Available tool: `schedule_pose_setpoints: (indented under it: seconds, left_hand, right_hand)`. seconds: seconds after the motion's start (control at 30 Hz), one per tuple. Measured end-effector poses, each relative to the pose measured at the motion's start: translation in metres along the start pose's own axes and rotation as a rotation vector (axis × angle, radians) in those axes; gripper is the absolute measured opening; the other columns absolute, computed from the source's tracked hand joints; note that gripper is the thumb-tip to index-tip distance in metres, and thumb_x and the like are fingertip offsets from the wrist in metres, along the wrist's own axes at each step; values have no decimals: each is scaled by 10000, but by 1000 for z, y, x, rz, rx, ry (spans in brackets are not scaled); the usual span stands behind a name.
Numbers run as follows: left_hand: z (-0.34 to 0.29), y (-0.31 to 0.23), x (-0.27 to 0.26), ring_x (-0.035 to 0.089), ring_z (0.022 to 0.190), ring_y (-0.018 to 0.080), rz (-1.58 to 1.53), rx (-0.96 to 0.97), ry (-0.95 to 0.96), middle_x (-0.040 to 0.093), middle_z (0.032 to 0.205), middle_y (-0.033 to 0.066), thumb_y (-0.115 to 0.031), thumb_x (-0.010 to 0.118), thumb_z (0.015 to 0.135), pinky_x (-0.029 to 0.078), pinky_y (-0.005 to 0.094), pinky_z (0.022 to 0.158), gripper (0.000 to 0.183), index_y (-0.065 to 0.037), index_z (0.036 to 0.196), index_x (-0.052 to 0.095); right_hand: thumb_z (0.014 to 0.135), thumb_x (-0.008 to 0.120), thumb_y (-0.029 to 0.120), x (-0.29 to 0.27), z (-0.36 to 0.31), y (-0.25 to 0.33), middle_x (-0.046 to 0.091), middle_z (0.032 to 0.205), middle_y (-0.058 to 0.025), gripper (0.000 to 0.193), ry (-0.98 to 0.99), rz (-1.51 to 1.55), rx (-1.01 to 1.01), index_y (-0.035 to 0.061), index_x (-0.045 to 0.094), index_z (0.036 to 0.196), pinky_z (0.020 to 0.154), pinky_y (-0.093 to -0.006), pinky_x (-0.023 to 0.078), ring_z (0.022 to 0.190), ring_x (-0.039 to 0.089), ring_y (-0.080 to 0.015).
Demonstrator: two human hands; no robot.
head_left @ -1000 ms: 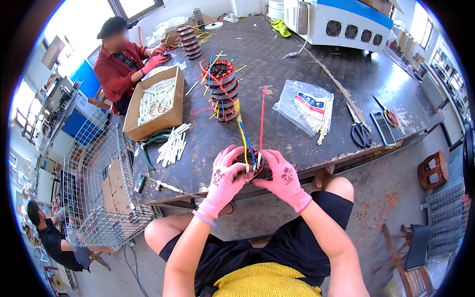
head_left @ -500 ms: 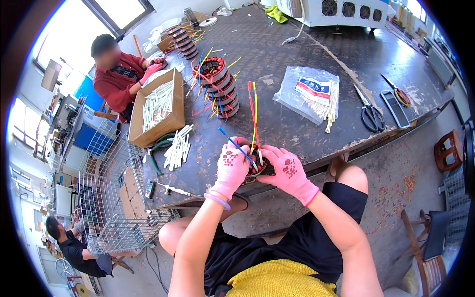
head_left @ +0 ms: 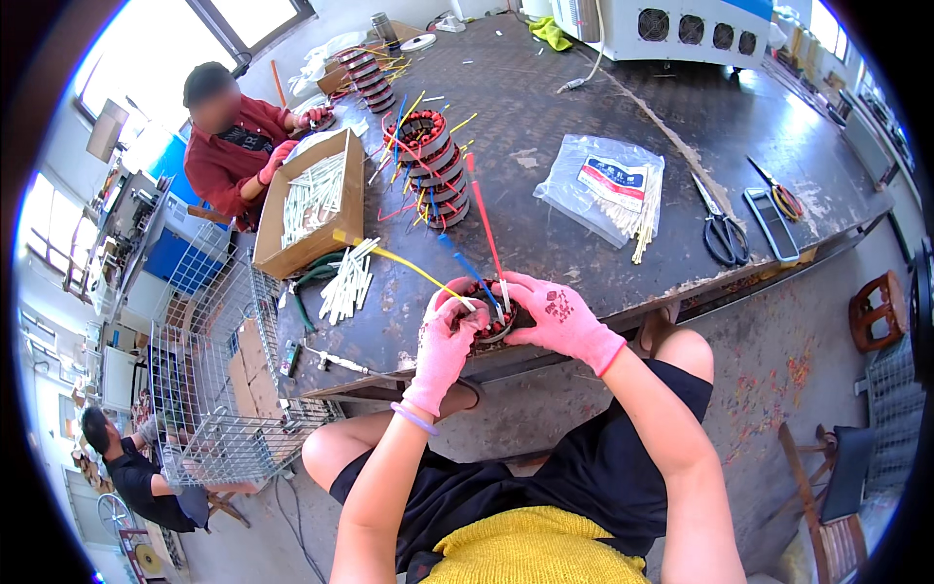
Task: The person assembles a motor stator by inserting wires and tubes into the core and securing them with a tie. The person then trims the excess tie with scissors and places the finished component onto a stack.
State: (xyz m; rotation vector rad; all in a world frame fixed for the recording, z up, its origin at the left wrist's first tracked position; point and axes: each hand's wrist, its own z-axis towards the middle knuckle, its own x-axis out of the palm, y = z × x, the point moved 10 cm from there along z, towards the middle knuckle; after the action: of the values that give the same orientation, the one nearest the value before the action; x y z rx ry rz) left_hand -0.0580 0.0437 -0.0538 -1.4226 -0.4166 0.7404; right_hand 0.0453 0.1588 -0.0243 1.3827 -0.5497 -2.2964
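A small motor stator point(head_left: 494, 334) with red windings rests at the table's near edge, between my pink-gloved hands and partly covered by them. My left hand point(head_left: 446, 343) pinches a yellow wire point(head_left: 413, 267) by its white sleeve, so the wire leans left over the table. My right hand point(head_left: 556, 313) is closed on the stator's right side. From the stator rise a red wire point(head_left: 484, 214) with a white sleeve at its base, close to my right fingertips, and a blue wire point(head_left: 470, 263) tilted left.
Stacked stators point(head_left: 434, 175) with loose coloured wires stand beyond my hands. White sleeves fill a cardboard box point(head_left: 275, 251), and a loose pile point(head_left: 347, 285) lies beside it. A plastic bag point(head_left: 574, 190), scissors point(head_left: 724, 237) and a phone point(head_left: 773, 224) lie right. A co-worker point(head_left: 233, 141) sits far left.
The yellow wire, upright beside the red one before, now bends left in my left hand. That hand has shifted left and lower; my right hand stays at the stator.
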Motion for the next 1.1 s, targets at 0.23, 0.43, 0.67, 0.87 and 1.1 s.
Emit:
schedule_pose_setpoints:
  seconds: [0.23,0.43,0.67,0.87,1.1]
  left_hand:
    - [12,-68,-14,573,813,108,304,142,-5,553,1046,35,-104,576,985,520,261,744,238,-18,1176,689]
    - [18,-84,1,636,795,154,301,282,85,649,941,62,-64,611,936,533,287,713,175,-17,1043,741]
    - [15,-89,-3,661,809,212,294,323,53,663,902,93,-25,631,887,541,317,734,131,-4,971,730]
    - [16,-82,-4,644,814,212,237,305,78,645,899,87,-34,630,898,529,316,738,104,18,936,711]
    - [13,-82,-5,655,787,249,207,312,31,629,876,95,3,616,874,525,326,712,115,-9,949,702]
  right_hand:
    - [858,730,232,-23,-22,40,693,887,-105,270,-100,87,278,94,698,1087,700,-385,535,813,686,-297]
    - [908,659,243,1,11,34,671,909,-114,168,-113,-64,260,89,624,966,690,-438,537,842,675,-341]
    - [881,683,275,13,15,20,677,932,-115,208,65,46,292,88,697,970,731,-443,538,893,675,-329]
    - [885,689,271,17,13,27,670,947,-115,192,-14,-59,290,85,697,931,720,-433,541,873,675,-329]
    - [886,694,244,26,6,28,650,906,-124,176,-27,-99,269,77,653,926,688,-440,530,833,664,-347]
